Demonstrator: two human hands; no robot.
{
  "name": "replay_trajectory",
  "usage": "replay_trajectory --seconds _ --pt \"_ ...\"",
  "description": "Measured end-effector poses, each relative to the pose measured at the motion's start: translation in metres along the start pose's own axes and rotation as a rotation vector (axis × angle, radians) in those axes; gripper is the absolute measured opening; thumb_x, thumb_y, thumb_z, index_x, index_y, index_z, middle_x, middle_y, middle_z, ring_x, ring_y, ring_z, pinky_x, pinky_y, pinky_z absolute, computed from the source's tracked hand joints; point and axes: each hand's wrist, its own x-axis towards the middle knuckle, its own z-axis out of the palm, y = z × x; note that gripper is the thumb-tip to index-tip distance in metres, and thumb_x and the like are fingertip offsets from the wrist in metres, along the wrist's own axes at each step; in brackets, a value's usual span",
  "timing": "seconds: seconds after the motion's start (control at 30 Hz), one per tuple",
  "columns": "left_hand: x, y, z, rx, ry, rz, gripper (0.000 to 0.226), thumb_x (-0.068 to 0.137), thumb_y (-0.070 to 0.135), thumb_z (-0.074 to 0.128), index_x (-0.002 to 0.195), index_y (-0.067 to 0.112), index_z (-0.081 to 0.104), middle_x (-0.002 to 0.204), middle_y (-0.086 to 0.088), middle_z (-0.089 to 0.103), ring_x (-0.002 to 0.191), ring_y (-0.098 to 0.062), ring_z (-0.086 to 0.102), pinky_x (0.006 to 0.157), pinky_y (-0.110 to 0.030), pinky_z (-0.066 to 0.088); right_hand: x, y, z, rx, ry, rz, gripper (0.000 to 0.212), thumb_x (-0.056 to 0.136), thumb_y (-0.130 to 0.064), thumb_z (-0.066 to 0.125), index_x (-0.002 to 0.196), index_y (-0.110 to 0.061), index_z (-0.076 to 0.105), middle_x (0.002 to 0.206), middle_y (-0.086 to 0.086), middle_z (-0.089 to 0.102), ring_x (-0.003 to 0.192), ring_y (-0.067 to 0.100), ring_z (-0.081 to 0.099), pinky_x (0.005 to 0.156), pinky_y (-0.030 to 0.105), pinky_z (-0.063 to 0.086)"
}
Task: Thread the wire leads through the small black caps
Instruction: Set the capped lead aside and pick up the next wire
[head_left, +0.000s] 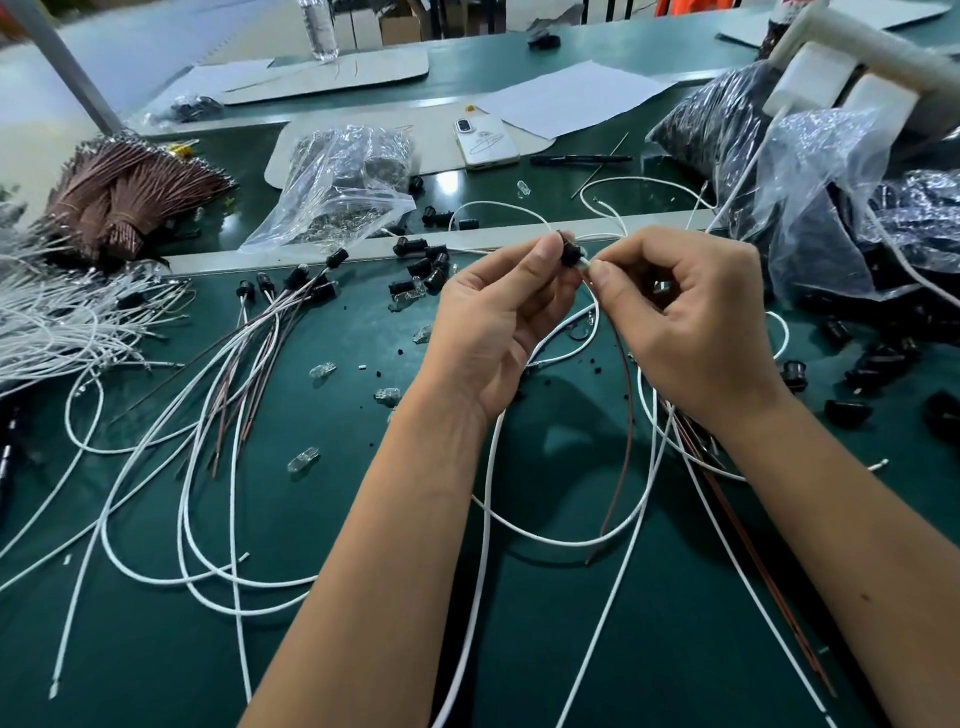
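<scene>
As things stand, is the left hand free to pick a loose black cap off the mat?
Probably not yet: the left hand is pinching a black cap, though loose black caps lie unobstructed just left of it on the green mat.

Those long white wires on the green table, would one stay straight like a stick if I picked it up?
Probably not. The white wires lie in loose loops and curves on the green table, so they likely bend and droop. They look thin, so probably light. One would likely dangle from your hand, and might snag its neighbours.
</scene>
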Motion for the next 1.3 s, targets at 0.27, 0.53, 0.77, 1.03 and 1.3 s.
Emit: replay_trajectory --seconds 0.27,0.53,0.77,1.03,1.3 --pt "-0.001 -0.005 0.006 0.033 0.015 0.064 0.023 0.077 0.010 0.072 0.097 -0.001 0.072 0.082 -0.009 0.073 0.071 -0.015 0.069 0.071 -0.020 0.058 -0.001 0.004 0.002 0.029 0.018 0.032 0.015 0.097 -0.012 0.069 0.085 -0.005 0.074 0.070 0.000 0.068 0.061 0.012 0.059 0.060 0.029 0.048" --pt "-0.003 -0.011 0.011 0.090 0.088 0.132 0.006 0.090 0.004 0.069 0.096 0.003 0.072 0.078 -0.004 0.075 0.069 -0.011 0.070 0.069 -0.021 0.057 -0.006 0.004 0.008 -0.013 0.088 0.018 0.016 0.097 -0.011 0.069 0.083 -0.003 0.072 0.071 0.006 0.068 0.064 0.021 0.060 0.062 0.038 0.049" --pt "-0.005 -0.017 0.017 0.077 0.114 0.164 0.005 0.091 0.000 0.068 0.092 0.004 0.072 0.077 -0.004 0.074 0.067 -0.012 0.069 0.068 -0.021 0.057 -0.008 0.004 0.009 -0.120 0.140 -0.068 0.015 0.097 -0.007 0.068 0.082 -0.002 0.070 0.074 0.005 0.067 0.066 0.017 0.058 0.064 0.027 0.046" --pt "-0.004 -0.022 0.017 0.084 0.114 0.210 0.006 0.091 0.001 0.068 0.091 0.004 0.073 0.075 -0.003 0.073 0.065 -0.010 0.066 0.065 -0.020 0.055 -0.010 0.006 0.011 -0.021 0.111 0.013 0.014 0.097 -0.009 0.067 0.084 -0.004 0.071 0.074 0.004 0.068 0.066 0.017 0.060 0.063 0.033 0.049" --pt "-0.003 -0.018 0.012 0.167 0.132 0.262 0.005 0.091 0.002 0.070 0.092 0.005 0.073 0.075 -0.002 0.073 0.068 -0.012 0.067 0.070 -0.022 0.055 -0.004 0.008 0.013 0.148 0.047 0.123 0.012 0.099 -0.014 0.068 0.089 -0.019 0.071 0.067 -0.019 0.064 0.059 0.001 0.056 0.062 0.015 0.043"
